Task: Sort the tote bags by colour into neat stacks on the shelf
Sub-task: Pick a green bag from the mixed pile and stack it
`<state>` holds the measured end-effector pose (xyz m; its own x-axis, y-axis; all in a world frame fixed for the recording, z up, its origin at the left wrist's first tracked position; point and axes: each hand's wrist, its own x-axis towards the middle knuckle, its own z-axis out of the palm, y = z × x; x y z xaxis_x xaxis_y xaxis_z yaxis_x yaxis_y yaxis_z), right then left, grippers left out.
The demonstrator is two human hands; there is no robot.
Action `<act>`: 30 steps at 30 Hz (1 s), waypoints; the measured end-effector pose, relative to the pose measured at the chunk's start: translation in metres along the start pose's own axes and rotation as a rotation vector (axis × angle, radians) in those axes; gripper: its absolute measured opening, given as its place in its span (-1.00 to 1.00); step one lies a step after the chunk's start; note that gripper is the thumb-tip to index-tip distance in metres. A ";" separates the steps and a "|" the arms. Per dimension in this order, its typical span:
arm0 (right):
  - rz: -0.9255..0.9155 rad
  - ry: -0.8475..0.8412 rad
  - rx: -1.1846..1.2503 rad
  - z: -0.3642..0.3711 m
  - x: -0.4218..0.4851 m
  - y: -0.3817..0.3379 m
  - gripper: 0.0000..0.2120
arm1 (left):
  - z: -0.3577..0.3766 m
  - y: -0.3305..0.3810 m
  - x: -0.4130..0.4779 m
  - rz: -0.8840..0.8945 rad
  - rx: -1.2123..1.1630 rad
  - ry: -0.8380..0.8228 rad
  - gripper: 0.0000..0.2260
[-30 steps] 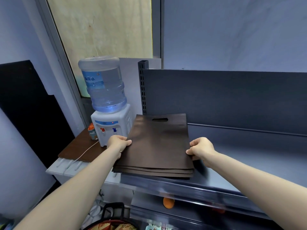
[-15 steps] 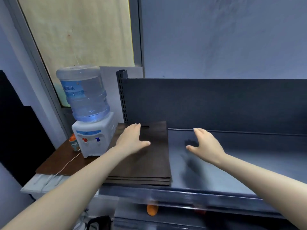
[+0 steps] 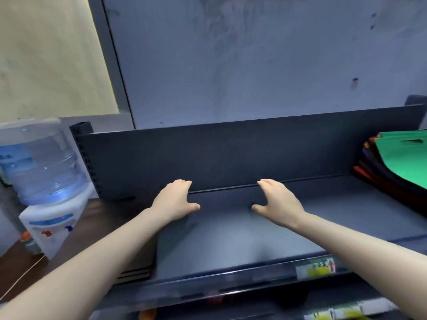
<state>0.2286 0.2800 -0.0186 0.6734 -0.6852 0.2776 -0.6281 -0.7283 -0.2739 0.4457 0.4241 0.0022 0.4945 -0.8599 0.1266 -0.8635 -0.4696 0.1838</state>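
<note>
Tote bags of dark brown colour (image 3: pixel 143 259) lie as a flat stack at the left end of the shelf (image 3: pixel 231 245). Their layered edges show at the front, and the left forearm crosses over most of them.

The fingers of the left hand (image 3: pixel 175 202) are straight and close together, with the thumb spread to the side, and they hold nothing. This hand is above the right edge of the brown stack. I cannot tell whether it touches the bags or the shelf. The right hand (image 3: pixel 277 202) mirrors it: the fingers are straight, the thumb points toward the other hand, and nothing is held. It is above the bare grey shelf surface, and the two palms are apart with open shelf between them.

Behind both hands stands the dark back panel (image 3: pixel 231 153). At the right end of the shelf, well apart from the brown stack, lies a mixed pile of bags (image 3: pixel 374 179) with dark, red and orange edges. A green tote bag (image 3: pixel 406 158) with a cut-out handle lies on top of it.

A yellow label (image 3: pixel 316 270) sits in the front strip of the shelf. Left of the shelf, a white water dispenser (image 3: pixel 50 227) carries a large clear bottle (image 3: pixel 39 162) and stands on a brown wooden table (image 3: pixel 13 262).
</note>
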 end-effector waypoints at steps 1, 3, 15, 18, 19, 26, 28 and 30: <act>0.011 0.002 -0.010 -0.007 -0.003 0.015 -0.34 | 0.001 0.016 0.003 0.010 0.003 -0.007 -0.40; 0.030 0.007 -0.024 -0.024 -0.010 0.048 -0.36 | 0.005 0.052 0.009 0.029 0.003 -0.011 -0.40; 0.039 0.050 -0.142 -0.129 -0.052 0.260 -0.36 | 0.040 0.287 0.049 0.163 0.002 0.010 -0.42; 0.064 0.051 -0.143 -0.149 -0.058 0.304 -0.36 | 0.048 0.340 0.058 0.199 0.008 0.006 -0.45; 0.072 0.056 -0.139 -0.155 -0.060 0.317 -0.37 | 0.050 0.355 0.062 0.210 0.007 0.003 -0.46; 0.167 0.092 -0.107 -0.179 -0.070 0.393 -0.37 | 0.064 0.435 0.088 0.293 -0.018 0.011 -0.42; 0.196 0.092 -0.097 -0.181 -0.071 0.410 -0.37 | 0.069 0.448 0.097 0.311 -0.014 0.003 -0.42; 0.216 0.088 -0.098 -0.183 -0.070 0.425 -0.37 | 0.072 0.459 0.108 0.326 -0.005 0.002 -0.42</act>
<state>-0.1570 0.0171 0.0144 0.4855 -0.8201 0.3028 -0.7915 -0.5594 -0.2462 0.0953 0.1014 0.0301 0.1917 -0.9646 0.1812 -0.9760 -0.1680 0.1384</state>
